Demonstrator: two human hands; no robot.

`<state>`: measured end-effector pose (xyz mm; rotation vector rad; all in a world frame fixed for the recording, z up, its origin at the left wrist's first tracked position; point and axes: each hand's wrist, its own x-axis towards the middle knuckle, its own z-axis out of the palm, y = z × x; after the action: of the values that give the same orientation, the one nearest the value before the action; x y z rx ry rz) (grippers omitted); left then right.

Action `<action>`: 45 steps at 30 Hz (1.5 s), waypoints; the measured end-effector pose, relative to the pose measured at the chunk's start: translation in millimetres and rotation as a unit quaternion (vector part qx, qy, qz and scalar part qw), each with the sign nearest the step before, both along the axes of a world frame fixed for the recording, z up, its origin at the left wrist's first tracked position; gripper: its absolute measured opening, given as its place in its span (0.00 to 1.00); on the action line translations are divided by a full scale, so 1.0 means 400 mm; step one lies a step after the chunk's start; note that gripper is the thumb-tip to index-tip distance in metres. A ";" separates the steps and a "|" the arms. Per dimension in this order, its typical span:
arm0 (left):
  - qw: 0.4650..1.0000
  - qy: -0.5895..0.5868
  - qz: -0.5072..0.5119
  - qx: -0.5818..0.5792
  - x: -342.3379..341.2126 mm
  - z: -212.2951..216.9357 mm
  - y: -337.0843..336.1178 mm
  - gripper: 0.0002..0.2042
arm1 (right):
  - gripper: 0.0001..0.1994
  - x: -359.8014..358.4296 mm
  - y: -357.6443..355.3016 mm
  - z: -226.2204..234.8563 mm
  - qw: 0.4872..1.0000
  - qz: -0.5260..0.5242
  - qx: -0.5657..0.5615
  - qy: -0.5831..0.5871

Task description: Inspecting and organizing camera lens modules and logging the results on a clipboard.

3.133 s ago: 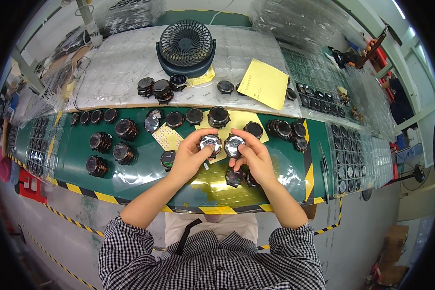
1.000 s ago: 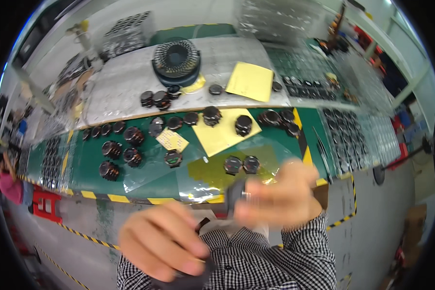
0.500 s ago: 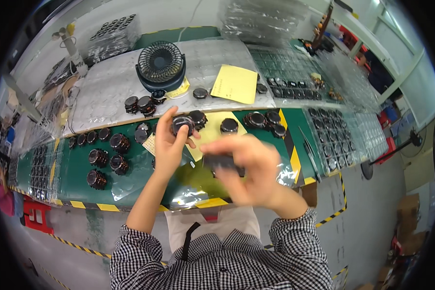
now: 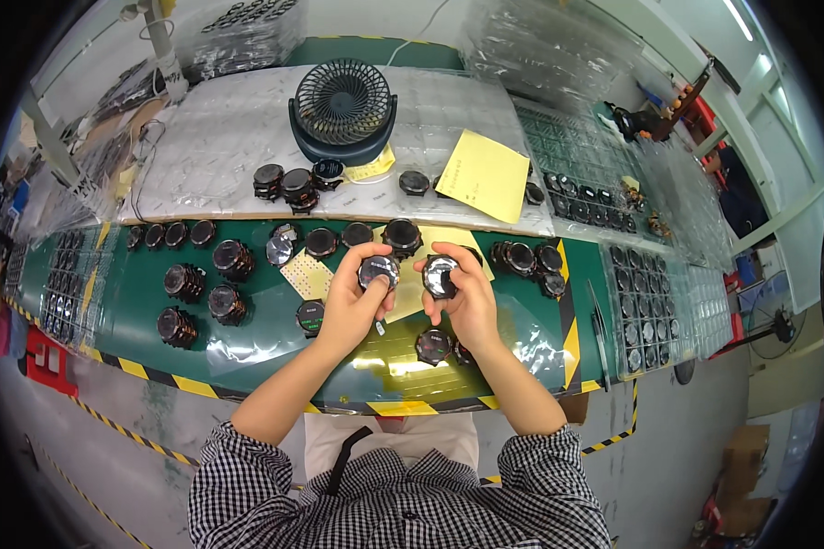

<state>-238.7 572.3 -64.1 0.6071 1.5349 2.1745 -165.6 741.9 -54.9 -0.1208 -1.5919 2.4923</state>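
Note:
My left hand (image 4: 352, 306) grips a round black smartwatch head (image 4: 376, 267), its thumb on the face. In my right hand (image 4: 474, 306) is a second watch head (image 4: 439, 274), its shiny round side turned toward the first. A small gap separates the two. Just beyond them stands another watch head (image 4: 402, 235), near a yellow sheet. Below my right hand a watch head (image 4: 433, 346) lies on clear yellowish film. Left of my left hand rests a watch head with a green mark on its screen (image 4: 310, 317).
Stacked watch heads (image 4: 180, 283) stand on the green mat at left. A dotted sticker sheet (image 4: 308, 275) lies near the middle. Tweezers (image 4: 600, 334) and a clear tray of watch heads (image 4: 645, 311) are at right. A desk fan (image 4: 342, 110) and yellow note (image 4: 485, 178) sit behind.
My right hand, blurred earlier over the front of the mat, has moved up beside my left and now clearly holds a watch head. My left hand still holds one. The view has shifted.

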 end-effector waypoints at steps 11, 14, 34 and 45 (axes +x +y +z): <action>0.999 -0.051 -0.009 0.004 0.008 0.017 -0.001 0.13 | 0.15 0.016 -0.005 -0.008 1.000 0.004 0.005 0.007; 0.990 -0.122 -0.037 0.063 -0.003 0.003 -0.004 0.14 | 0.17 0.015 -0.014 -0.004 1.000 -0.014 -0.011 -0.012; 0.967 -0.217 -0.079 0.104 -0.009 -0.011 -0.007 0.16 | 0.18 0.007 -0.014 -0.027 0.996 0.035 -0.084 -0.025; 0.997 -0.063 -0.021 0.032 0.018 -0.002 -0.004 0.16 | 0.25 0.008 -0.023 -0.026 0.998 0.018 -0.054 0.000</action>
<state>-231.5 570.5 -64.8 0.5081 1.3803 2.1924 -162.3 732.7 -65.3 -0.1078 -1.4714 2.6072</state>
